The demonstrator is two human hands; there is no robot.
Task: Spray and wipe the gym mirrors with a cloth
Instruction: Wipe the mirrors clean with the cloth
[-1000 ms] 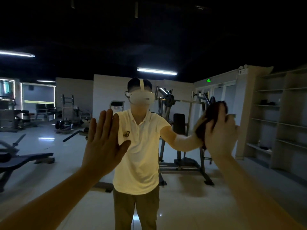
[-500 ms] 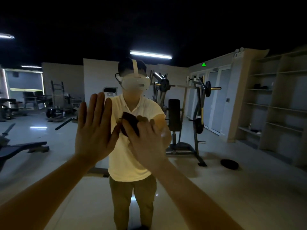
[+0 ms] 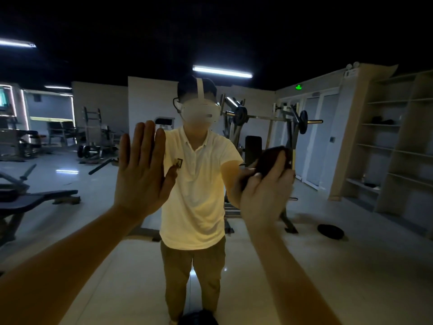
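Observation:
A large wall mirror [image 3: 351, 254] fills the head view and reflects a dim gym and a person in a pale shirt. My left hand [image 3: 143, 170] lies flat on the glass, fingers straight and pointing up. My right hand [image 3: 264, 195] presses a dark cloth [image 3: 269, 160] against the mirror to the right of the reflected person, with the fingers curled over the cloth's lower edge. No spray bottle is in sight.
The mirror shows a weight machine with a barbell [image 3: 276, 118], a bench [image 3: 35, 200] at the left, open shelves [image 3: 386, 146] at the right and a dark plate [image 3: 330, 231] on the tiled floor.
My right hand swept the cloth from the far right to the centre of the glass, then back out to the right. The left hand stayed flat on the mirror.

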